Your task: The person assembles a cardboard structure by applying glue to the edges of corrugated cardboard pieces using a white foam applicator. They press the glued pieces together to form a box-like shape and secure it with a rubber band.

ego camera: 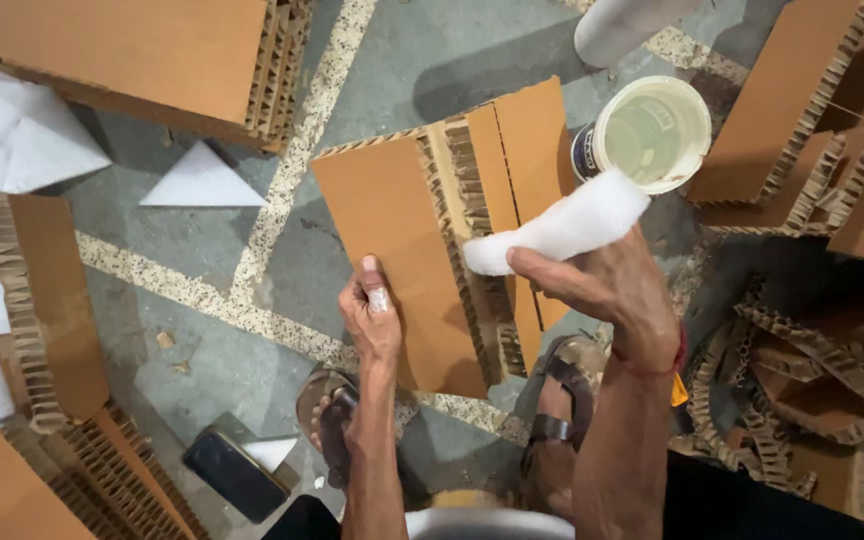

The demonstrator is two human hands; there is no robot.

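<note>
White foam pad (562, 225) in right grip (617, 285)

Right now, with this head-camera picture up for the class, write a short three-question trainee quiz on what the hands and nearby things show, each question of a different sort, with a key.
1. True or false: the right hand holds a white foam pad.
2. What does the left hand touch? A) the dark phone B) the brown honeycomb cardboard panel C) the white tub
3. Fill in: the open white tub stands on the floor just beyond the ____ hand.

Key
1. True.
2. B: it steadies the cardboard panel; the phone lies apart.
3. Right.
</note>
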